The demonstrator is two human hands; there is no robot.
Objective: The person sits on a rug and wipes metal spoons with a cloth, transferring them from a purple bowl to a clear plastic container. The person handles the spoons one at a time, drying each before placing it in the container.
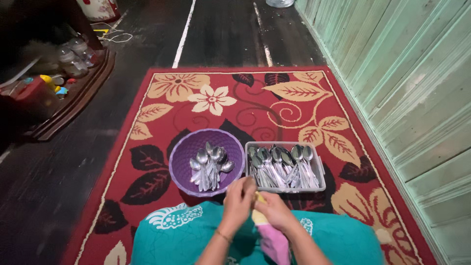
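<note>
Nearest, a lap draped in teal patterned fabric. Above it, left hand and right hand pressed together, both closed around a pink-and-yellow cloth hanging down between the forearms; whether anything sits inside the cloth cannot be told. Just beyond the hands, on a red floral rug, a round purple basket at left holding a small heap of metal spoons, and touching its right side a grey rectangular tray packed with more spoons. Farther off, dark plank floor; pale green wooden wall along the right; far left, a dark wooden tray of jars and small clutter.
</note>
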